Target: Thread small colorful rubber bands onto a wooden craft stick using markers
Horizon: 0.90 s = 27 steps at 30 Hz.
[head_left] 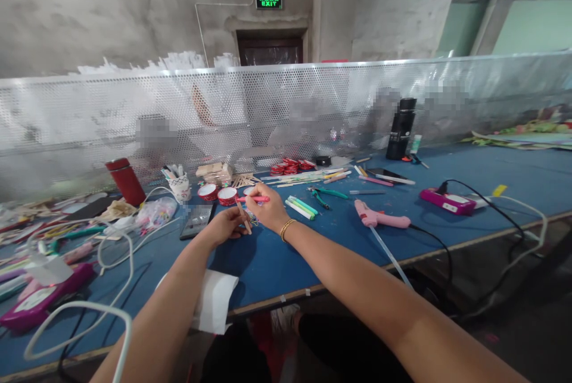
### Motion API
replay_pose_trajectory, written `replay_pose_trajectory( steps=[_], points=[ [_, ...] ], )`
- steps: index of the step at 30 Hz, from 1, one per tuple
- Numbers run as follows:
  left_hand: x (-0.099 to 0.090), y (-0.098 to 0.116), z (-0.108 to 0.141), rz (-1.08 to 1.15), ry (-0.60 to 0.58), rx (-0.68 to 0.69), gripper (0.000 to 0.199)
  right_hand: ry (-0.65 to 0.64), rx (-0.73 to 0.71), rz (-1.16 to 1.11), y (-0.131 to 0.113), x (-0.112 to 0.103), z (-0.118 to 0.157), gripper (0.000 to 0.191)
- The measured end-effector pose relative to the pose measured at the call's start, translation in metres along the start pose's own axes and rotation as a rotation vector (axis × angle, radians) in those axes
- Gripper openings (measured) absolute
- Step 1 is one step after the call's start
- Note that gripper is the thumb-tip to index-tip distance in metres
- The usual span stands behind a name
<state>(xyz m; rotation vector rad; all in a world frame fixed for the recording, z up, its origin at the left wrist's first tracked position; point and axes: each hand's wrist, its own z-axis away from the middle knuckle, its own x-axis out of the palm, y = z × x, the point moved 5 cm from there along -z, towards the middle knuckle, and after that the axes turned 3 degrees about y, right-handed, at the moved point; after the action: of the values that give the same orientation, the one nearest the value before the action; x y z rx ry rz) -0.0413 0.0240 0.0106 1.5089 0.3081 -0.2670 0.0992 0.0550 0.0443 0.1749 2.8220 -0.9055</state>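
Fingers of our left hand (226, 226) pinch a wooden stick (246, 224) above the tabletop (279, 264), our right hand (269, 209) snugly grips a red marker (260, 199), so we should brace the stick and stroke lightly

Just the one cam here, worn on the head, so it looks forward and down over the person's own forearms (366, 287). Those are nearest the lens, coming in from roughly 8 and 4 o'clock, with the left hand (226, 225) and right hand (268, 209) farther out, just off centre toward 8 and 7. Pretty wide view: black trousers (348, 347) down around 6, blue table (491, 168) past them, then a perforated metal partition (268, 109), and the green exit sign (269, 1) way back at 12.
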Motion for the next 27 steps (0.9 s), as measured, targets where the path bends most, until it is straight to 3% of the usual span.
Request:
replay_pose_trajectory(
  steps=[27],
  points=[
    [-0.0002,0.0005,0.0004,0.005,-0.002,0.011,0.033,0.02,-0.014,-0.01,0.0007,-0.0006,-0.0004,0.01]
  ],
)
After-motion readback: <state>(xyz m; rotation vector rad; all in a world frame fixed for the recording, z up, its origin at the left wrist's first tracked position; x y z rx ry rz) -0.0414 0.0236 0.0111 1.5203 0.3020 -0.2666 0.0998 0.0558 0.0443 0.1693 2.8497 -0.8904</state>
